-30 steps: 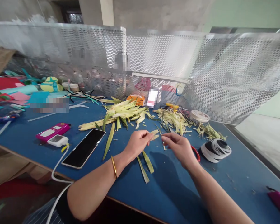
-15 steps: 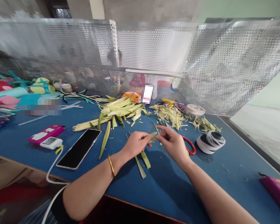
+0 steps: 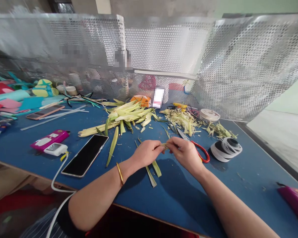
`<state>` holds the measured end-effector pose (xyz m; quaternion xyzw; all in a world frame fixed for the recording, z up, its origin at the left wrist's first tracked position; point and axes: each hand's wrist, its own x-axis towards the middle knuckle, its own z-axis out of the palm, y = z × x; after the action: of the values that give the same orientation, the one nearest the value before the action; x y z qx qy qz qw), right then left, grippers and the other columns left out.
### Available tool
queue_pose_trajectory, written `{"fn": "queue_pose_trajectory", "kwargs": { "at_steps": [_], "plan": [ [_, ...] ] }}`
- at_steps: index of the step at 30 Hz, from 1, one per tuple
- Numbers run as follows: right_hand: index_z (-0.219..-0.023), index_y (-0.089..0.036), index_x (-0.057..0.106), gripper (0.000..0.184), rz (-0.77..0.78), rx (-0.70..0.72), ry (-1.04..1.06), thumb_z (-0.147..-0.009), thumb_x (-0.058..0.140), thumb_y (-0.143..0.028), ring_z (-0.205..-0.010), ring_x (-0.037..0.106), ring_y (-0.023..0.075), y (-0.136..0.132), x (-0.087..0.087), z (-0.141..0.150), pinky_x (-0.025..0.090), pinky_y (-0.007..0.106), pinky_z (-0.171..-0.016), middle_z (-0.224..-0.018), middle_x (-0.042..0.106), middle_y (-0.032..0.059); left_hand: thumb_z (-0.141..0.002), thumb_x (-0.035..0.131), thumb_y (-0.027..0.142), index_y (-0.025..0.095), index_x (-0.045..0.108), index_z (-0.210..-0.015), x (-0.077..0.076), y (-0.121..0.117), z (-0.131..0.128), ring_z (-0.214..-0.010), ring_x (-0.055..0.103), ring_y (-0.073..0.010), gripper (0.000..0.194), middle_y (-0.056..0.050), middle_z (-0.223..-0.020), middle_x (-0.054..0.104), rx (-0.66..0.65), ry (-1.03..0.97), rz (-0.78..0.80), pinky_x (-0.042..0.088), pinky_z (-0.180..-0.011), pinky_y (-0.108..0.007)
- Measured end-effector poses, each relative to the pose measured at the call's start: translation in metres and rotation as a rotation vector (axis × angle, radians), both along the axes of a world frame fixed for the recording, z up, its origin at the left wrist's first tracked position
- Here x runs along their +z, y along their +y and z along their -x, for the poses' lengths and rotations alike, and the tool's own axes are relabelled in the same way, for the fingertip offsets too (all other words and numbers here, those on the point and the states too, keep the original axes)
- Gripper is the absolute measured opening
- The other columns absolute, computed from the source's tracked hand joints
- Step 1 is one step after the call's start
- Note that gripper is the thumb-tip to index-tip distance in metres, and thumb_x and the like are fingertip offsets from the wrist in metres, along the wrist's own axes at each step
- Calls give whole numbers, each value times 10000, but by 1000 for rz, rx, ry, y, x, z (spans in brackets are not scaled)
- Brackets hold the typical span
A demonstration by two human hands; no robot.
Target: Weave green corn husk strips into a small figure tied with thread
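My left hand (image 3: 146, 152) and my right hand (image 3: 186, 152) meet over the blue table (image 3: 178, 198), both pinching a small pale-green leaf strip (image 3: 165, 145) between fingertips. Two cut leaf strips (image 3: 154, 170) lie on the table just below my left hand. Red-handled scissors (image 3: 200, 150) rest right behind my right hand. A pile of long green-yellow leaves (image 3: 129, 115) lies farther back, with a heap of thin leaf shreds (image 3: 183, 120) to its right.
A black phone (image 3: 85, 155) lies left of my hands beside a pink power bank (image 3: 49, 138) and a white charger with cable (image 3: 55, 149). Rolls of white tape (image 3: 227, 148) sit at right. Perforated metal screens (image 3: 164, 49) wall the table's back. Coloured foam sheets (image 3: 12, 96) lie far left.
My two hands have come together; the right hand moved left until both pinch the same small strip. The camera has tilted slightly.
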<state>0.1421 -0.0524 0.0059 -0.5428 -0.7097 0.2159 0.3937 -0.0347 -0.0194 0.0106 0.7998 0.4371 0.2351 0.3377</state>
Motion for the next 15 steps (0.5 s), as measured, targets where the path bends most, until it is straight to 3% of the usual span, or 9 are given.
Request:
{"fn": "queue_pose_trajectory", "kwargs": {
  "at_steps": [4,7,9,12,13,15],
  "plan": [
    [-738,-198,674,200,119,-70,195,-820,604,-367,-532,542,138,3,4,-8,386,248,-542,-546,609,-18,-897,499,363,199,654,-697,8,5,7,-517,443,-120,301,37,-528,497,0,19,-33,269,-531,-252],
    [-697,-186,662,234,136,-131,381,-755,669,-413,-521,563,141,8,5,-15,424,257,-549,-553,622,-10,-904,501,425,207,628,-707,10,12,15,-552,491,-139,320,25,-567,550,106,33,-117,314,-557,-261],
    [-683,-183,657,254,101,-213,504,-713,708,-430,-518,578,141,11,3,-18,451,263,-552,-572,628,-8,-849,594,459,208,637,-822,10,13,19,-720,576,-180,257,-23,-774,659,319,-85,-344,390,-656,-279],
    [-704,-179,668,283,38,-343,642,-675,742,-451,-524,598,144,13,0,-16,489,271,-563,-593,636,-8,-763,692,501,194,626,-906,7,5,20,-979,578,-248,346,-110,-1005,664,628,-354,-757,429,-832,-344],
    [-712,-179,671,292,24,-366,664,-673,746,-458,-530,605,146,13,-2,-14,498,274,-569,-597,639,-7,-816,643,472,198,617,-817,5,1,18,-918,592,-231,275,-93,-900,665,624,-405,-773,435,-823,-339],
    [-733,-179,672,298,5,-375,670,-690,740,-467,-545,617,152,12,-5,-7,510,277,-581,-610,647,-4,-886,558,447,209,569,-628,-2,-7,9,-693,590,-180,352,-41,-647,613,412,-383,-557,447,-732,-307]
  ]
}}
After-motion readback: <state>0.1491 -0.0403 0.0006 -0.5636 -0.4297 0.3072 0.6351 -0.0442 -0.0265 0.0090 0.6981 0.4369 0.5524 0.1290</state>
